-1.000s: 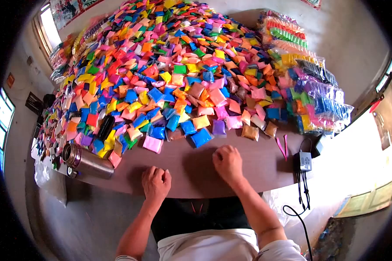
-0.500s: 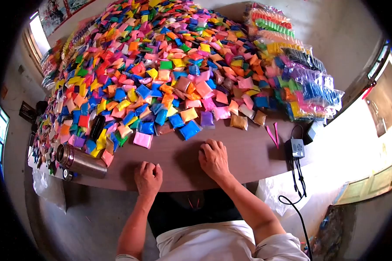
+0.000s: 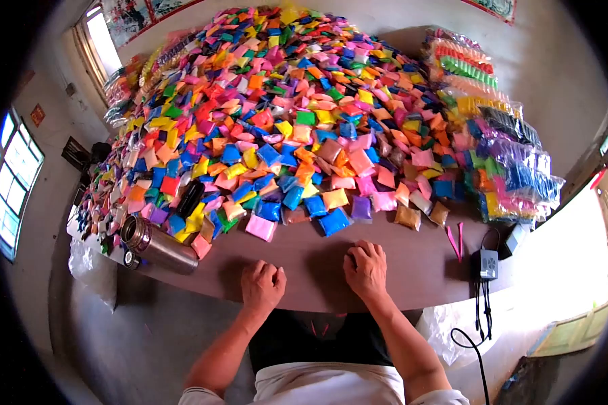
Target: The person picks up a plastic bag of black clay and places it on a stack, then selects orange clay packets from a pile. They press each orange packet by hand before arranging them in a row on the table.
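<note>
My left hand (image 3: 263, 285) rests on the brown table (image 3: 310, 263) near its front edge, fingers curled into a loose fist. Further right, my right hand (image 3: 366, 268) also lies on the tabletop with its fingers bent under. Nothing shows in either hand, though the palms face down. Just beyond them spreads a large heap of small colourful packets (image 3: 270, 135). A pink packet (image 3: 261, 227) lies nearest my left hand, and a blue packet (image 3: 334, 221) is nearest my right; both are apart from the fingers.
An uncapped steel flask (image 3: 161, 248) lies on its side at the left, near a black case (image 3: 191, 198). Bagged packets (image 3: 513, 162) are stacked at the right. Pink strips (image 3: 456, 241) lie by a small black box (image 3: 485, 264) with hanging cables.
The head view has shifted, so the table and heap appear further right and lower. Both hands stay at about the same spots on the table; the right fingers look slightly more curled.
</note>
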`<action>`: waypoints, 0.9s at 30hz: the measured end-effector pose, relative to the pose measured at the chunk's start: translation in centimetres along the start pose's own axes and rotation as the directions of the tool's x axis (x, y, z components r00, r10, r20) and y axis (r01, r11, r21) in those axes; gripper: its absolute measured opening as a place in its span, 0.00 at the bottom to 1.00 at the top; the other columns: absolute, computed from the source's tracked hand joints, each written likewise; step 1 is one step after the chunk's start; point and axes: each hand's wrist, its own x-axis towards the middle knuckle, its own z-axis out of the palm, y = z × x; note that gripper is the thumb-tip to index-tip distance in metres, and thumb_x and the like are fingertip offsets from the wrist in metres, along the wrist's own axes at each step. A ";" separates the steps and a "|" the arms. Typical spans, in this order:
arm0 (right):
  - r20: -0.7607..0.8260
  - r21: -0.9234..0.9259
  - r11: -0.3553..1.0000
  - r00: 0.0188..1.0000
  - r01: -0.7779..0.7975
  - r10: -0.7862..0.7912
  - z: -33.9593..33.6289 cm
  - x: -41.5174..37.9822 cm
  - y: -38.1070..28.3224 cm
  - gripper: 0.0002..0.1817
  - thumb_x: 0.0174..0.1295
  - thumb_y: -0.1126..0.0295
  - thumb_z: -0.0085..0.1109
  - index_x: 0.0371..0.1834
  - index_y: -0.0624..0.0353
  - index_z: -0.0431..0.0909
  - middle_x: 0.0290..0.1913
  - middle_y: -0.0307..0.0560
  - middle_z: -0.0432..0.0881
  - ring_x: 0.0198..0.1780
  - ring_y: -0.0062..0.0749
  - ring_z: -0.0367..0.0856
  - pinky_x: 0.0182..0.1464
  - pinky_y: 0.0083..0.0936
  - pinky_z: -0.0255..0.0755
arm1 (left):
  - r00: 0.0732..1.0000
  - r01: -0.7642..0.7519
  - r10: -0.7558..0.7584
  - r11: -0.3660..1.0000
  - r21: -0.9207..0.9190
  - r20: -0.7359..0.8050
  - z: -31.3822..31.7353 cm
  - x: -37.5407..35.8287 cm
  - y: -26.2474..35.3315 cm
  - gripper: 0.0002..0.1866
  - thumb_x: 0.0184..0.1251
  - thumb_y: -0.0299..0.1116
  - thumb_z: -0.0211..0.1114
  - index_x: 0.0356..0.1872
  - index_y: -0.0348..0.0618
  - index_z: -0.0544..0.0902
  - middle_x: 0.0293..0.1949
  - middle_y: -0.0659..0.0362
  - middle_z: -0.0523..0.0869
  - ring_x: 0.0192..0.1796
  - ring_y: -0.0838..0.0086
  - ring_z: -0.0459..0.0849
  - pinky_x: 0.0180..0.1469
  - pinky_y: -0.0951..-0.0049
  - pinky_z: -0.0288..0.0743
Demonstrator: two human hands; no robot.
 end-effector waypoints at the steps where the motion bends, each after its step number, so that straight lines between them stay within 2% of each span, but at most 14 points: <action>1: 0.024 -0.006 1.000 1.000 -0.012 0.012 -0.1 0.0 0.0 0.08 0.56 0.71 0.62 0.38 0.59 0.81 0.45 0.47 0.78 0.47 0.48 0.74 0.49 0.40 0.68 | 1.000 0.006 -0.006 1.000 0.006 -0.004 0.0 0.0 0.0 0.10 0.56 0.30 0.67 0.22 0.43 0.74 0.27 0.54 0.77 0.33 0.56 0.79 0.37 0.56 0.71; 5: 0.014 -0.009 1.000 1.000 0.007 -0.007 -0.2 0.0 -0.4 0.09 0.56 0.71 0.63 0.39 0.59 0.81 0.47 0.47 0.78 0.48 0.48 0.75 0.50 0.41 0.68 | 0.999 0.025 -0.025 1.000 0.001 0.027 -0.1 0.0 -0.1 0.10 0.58 0.30 0.67 0.22 0.43 0.75 0.27 0.54 0.77 0.33 0.57 0.79 0.38 0.57 0.71; 7: -0.023 -0.044 0.999 1.000 0.014 -0.015 -0.3 0.1 -0.6 0.09 0.51 0.74 0.65 0.37 0.58 0.81 0.46 0.47 0.79 0.46 0.48 0.76 0.50 0.39 0.70 | 0.998 0.042 -0.042 0.999 -0.004 0.038 -0.2 -0.1 -0.1 0.10 0.58 0.31 0.66 0.22 0.43 0.75 0.27 0.55 0.76 0.33 0.58 0.79 0.38 0.57 0.71; 14: 0.038 -0.072 0.997 0.999 0.028 -0.025 -0.2 -0.1 -0.6 0.08 0.53 0.74 0.64 0.37 0.59 0.80 0.47 0.47 0.79 0.47 0.48 0.75 0.51 0.39 0.70 | 0.998 0.055 -0.053 0.997 -0.046 0.032 0.1 -0.4 -0.2 0.11 0.60 0.32 0.67 0.23 0.42 0.75 0.29 0.54 0.76 0.33 0.57 0.78 0.38 0.57 0.70; 17: 0.027 -0.072 0.995 0.997 0.073 -0.072 -0.1 0.3 -0.5 0.07 0.54 0.74 0.64 0.36 0.60 0.80 0.44 0.49 0.80 0.45 0.50 0.76 0.49 0.40 0.71 | 0.999 0.046 -0.045 0.997 -0.063 0.019 0.0 -0.2 -0.3 0.11 0.60 0.33 0.67 0.23 0.41 0.75 0.29 0.54 0.76 0.33 0.56 0.77 0.38 0.56 0.69; 20: 0.112 -0.029 0.997 0.992 0.069 -0.065 0.0 2.5 0.1 0.05 0.57 0.74 0.62 0.35 0.61 0.79 0.39 0.51 0.81 0.41 0.51 0.78 0.45 0.40 0.72 | 0.998 0.052 -0.051 0.997 -0.064 0.024 0.0 -0.3 -0.4 0.11 0.60 0.33 0.67 0.23 0.41 0.75 0.29 0.54 0.76 0.33 0.57 0.77 0.38 0.56 0.69; 23: 0.070 0.051 0.999 0.997 0.018 -0.021 0.8 6.1 0.1 0.04 0.61 0.73 0.58 0.36 0.61 0.77 0.37 0.54 0.80 0.40 0.55 0.78 0.43 0.44 0.72 | 0.999 0.047 -0.046 0.997 -0.059 0.014 -0.2 -0.2 -0.3 0.11 0.59 0.32 0.68 0.23 0.41 0.76 0.29 0.54 0.76 0.33 0.57 0.78 0.37 0.56 0.70; 25: -0.045 0.036 0.997 0.997 0.063 -0.061 2.3 8.6 0.9 0.05 0.63 0.73 0.55 0.37 0.61 0.78 0.37 0.54 0.81 0.39 0.54 0.78 0.43 0.44 0.72 | 0.999 0.039 -0.039 0.997 -0.060 0.003 -0.3 0.1 -0.2 0.11 0.59 0.32 0.68 0.22 0.41 0.76 0.28 0.54 0.76 0.33 0.57 0.78 0.36 0.56 0.70; 27: -0.064 0.042 0.995 0.994 0.090 -0.087 3.4 10.7 0.9 0.05 0.63 0.73 0.55 0.39 0.61 0.79 0.38 0.54 0.81 0.41 0.54 0.78 0.44 0.44 0.72 | 0.999 0.049 -0.048 0.995 -0.082 0.015 -0.3 0.0 -0.4 0.11 0.58 0.32 0.68 0.22 0.41 0.77 0.28 0.55 0.76 0.32 0.57 0.78 0.35 0.56 0.70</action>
